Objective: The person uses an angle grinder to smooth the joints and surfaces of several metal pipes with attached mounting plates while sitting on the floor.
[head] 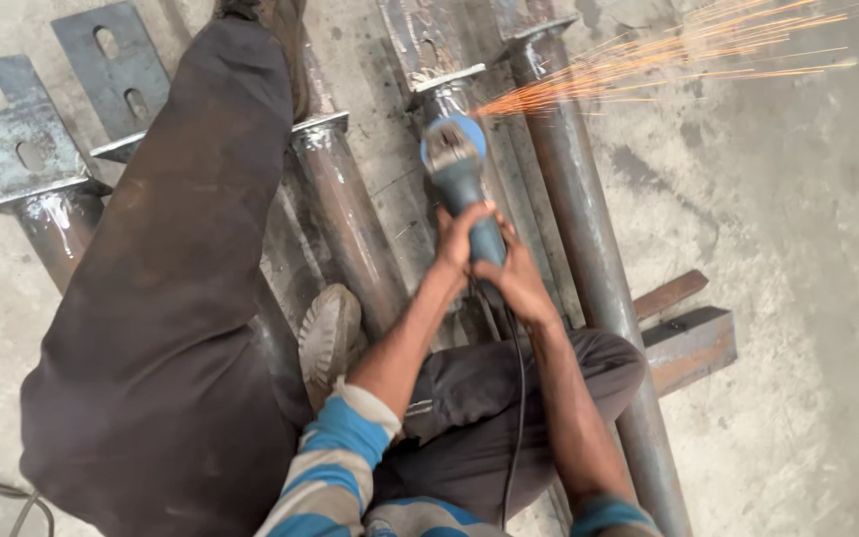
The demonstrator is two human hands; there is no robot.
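Rough concrete floor [807,249] under a row of steel pipes, both hands on a grinder throwing sparks.

Several steel pipes [350,214] lie side by side on the floor, each ending in a flat slotted plate [12,124] at the far end. The left hand [459,242] and the right hand [514,276] are both closed around the blue-grey body of an angle grinder [456,169], left hand slightly ahead, right hand just behind it, the two touching. The grinder's head rests on the pipe end near a welded plate [446,78], and orange sparks [668,55] fan out to the upper right. Its black cord [519,398] trails back between the forearms. The person's dark-trousered leg [171,298] stretches across the pipes on the left, a dusty shoe [330,333] beside it. A short steel offcut [693,343] lies right of the long pipe [599,288].
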